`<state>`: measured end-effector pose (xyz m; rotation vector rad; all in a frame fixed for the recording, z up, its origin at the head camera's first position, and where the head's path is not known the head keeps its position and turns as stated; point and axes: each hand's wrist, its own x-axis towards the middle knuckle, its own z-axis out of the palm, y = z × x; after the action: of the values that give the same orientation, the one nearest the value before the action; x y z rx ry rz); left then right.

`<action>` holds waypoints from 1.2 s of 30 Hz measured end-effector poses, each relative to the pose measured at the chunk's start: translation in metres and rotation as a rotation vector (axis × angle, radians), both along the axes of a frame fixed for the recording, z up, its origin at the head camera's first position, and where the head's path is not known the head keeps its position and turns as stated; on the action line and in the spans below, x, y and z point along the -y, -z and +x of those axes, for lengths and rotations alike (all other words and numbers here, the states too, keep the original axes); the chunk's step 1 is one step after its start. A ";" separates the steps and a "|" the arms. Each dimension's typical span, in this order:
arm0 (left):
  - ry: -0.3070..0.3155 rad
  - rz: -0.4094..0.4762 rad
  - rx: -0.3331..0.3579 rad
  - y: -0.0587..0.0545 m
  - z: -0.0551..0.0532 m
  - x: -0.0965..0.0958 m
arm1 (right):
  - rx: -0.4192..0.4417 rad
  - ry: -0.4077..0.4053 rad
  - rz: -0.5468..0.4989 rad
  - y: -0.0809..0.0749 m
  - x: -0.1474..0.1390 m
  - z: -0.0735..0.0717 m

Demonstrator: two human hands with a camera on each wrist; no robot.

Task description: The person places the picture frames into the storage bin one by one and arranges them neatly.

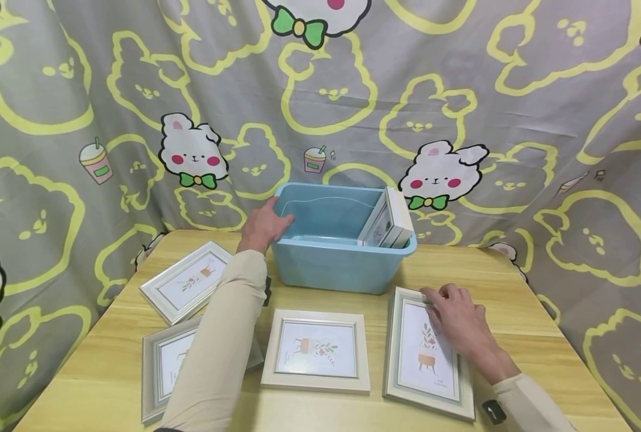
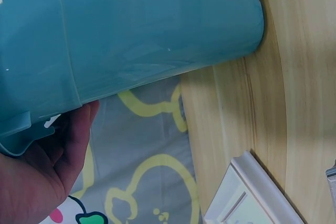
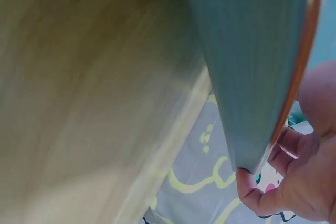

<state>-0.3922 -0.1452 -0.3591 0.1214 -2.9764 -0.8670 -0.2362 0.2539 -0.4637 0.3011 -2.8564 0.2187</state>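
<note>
My left hand (image 1: 266, 225) grips the left end of the rim of a light blue plastic basin (image 1: 337, 270); in the left wrist view its fingers (image 2: 79, 140) curl under the lip. Inside the basin, picture frames (image 1: 398, 216) lean upright against the right end. On the right of the table, my right hand (image 1: 463, 321) holds the far end of a cream picture frame (image 1: 418, 354) with a potted-plant print. The right wrist view shows fingers (image 3: 252, 195) at the end of a long edge of that frame (image 3: 252, 77).
Another cream picture frame (image 1: 315, 351) lies sideways in front of the basin. To the left lie a silvery-white frame (image 1: 185, 282) and a greyer frame (image 1: 155, 384), the latter partly covered by my left sleeve (image 1: 218, 348). A patterned curtain (image 1: 331, 156) hangs behind the wooden table (image 1: 515, 300).
</note>
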 end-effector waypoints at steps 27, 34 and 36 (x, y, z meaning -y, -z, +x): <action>-0.009 -0.001 0.000 0.001 0.000 0.001 | -0.253 0.067 -0.015 -0.023 -0.008 0.005; -0.009 0.004 0.001 0.001 0.000 0.000 | -0.326 0.067 -0.013 -0.027 -0.009 0.006; -0.008 0.004 0.002 0.001 0.000 0.001 | -0.342 0.066 -0.012 -0.028 -0.009 0.006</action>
<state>-0.3924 -0.1461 -0.3602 0.1346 -2.9741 -0.8727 -0.2307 0.2630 -0.4361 0.2175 -2.5210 0.1542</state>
